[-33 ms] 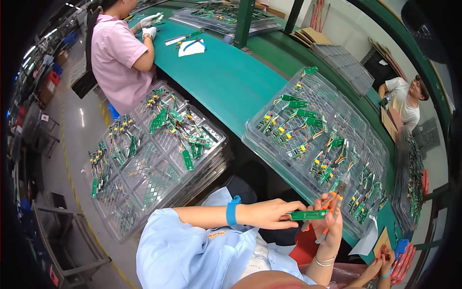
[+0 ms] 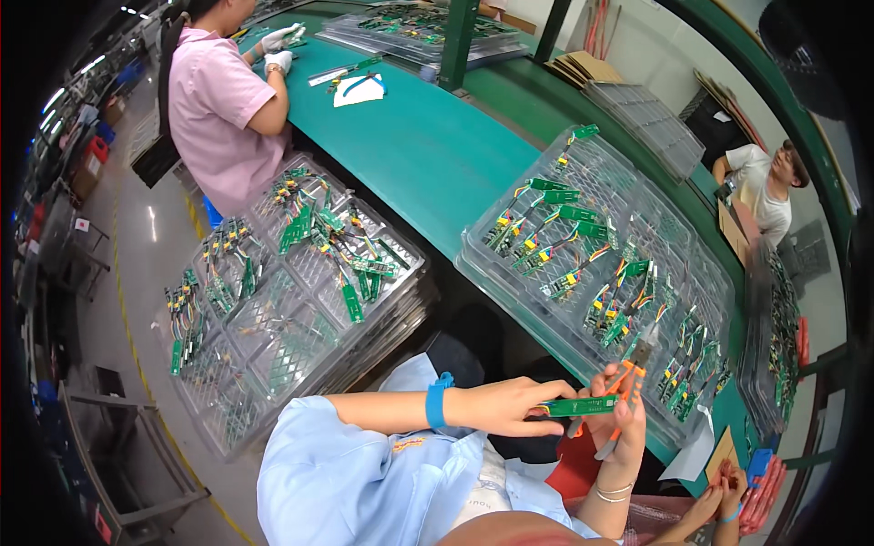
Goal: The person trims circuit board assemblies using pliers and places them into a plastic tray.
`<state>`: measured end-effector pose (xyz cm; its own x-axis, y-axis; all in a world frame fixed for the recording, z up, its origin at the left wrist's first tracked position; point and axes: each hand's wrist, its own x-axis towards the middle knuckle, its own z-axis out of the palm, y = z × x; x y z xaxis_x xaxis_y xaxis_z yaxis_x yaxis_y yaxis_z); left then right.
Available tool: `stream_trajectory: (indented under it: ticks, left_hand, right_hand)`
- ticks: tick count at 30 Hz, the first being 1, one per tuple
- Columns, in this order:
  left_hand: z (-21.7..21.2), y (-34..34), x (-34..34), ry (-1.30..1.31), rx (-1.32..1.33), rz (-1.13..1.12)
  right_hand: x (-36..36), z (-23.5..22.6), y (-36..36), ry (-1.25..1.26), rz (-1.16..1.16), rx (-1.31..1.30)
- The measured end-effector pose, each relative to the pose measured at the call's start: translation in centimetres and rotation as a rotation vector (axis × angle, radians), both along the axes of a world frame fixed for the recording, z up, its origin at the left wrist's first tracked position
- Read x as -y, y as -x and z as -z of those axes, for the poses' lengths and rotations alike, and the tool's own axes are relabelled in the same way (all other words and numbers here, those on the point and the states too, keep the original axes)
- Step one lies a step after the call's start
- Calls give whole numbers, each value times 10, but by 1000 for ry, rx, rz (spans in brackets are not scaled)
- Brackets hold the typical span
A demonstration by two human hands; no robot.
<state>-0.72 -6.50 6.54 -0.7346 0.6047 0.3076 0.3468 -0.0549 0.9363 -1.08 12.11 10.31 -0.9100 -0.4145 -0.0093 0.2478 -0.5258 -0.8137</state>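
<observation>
My left hand, below a blue wristband, has its thumb and fingers closed on a narrow green circuit board. Thin coloured wires run from the board's left end into the fingers. The board lies roughly level, its right end close to my right hand. That hand is wrapped round orange-handled pliers, whose metal jaws point up and away from me. Just beyond the pliers is a clear plastic tray of similar wired boards. Part of my right fingers is hidden behind the board and handles.
Left of me stands a stack of clear compartment trays with wired boards. The green bench stretches away, with white paper on it. A gloved co-worker in pink works at far left; another person's hands are at lower right.
</observation>
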Motion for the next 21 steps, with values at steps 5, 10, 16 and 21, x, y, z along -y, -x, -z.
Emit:
stream_trajectory:
  ticks: [5,10,16,21]
  left_hand:
    - [12,1,2,48,-64,-97]
    - [11,11,3,101,-93,-19]
    - [8,22,12,241,65,188]
    - [14,17,9,212,97,84]
  right_hand:
    - [5,1,1,12,19,57]
    - [2,6,0,-160,114,82]
    - [7,19,-10,-305,166,80]
    - [8,17,-10,-459,261,-98]
